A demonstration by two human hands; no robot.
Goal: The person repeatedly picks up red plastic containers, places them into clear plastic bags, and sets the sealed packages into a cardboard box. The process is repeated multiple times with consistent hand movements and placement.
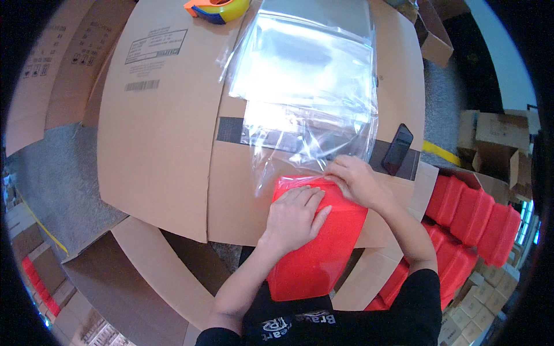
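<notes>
A red, smooth-sided case (311,265) leans between my body and the edge of the cardboard work surface. My left hand (295,218) lies on its upper part, fingers stretched flat and thumb apart. At the case's far end my right hand (351,177) pinches the edge of a clear plastic bag (283,153). The bag's near edge meets the far end of the case; how far it covers the case I cannot tell. Farther off, a stack of clear plastic bags (309,63) lies flat and shiny.
A dark phone (398,149) rests right of the bags. An orange and yellow tape dispenser (219,8) stands at the far edge. Several red cases (461,202) are piled in a box at right. An open carton (138,277) stands at lower left.
</notes>
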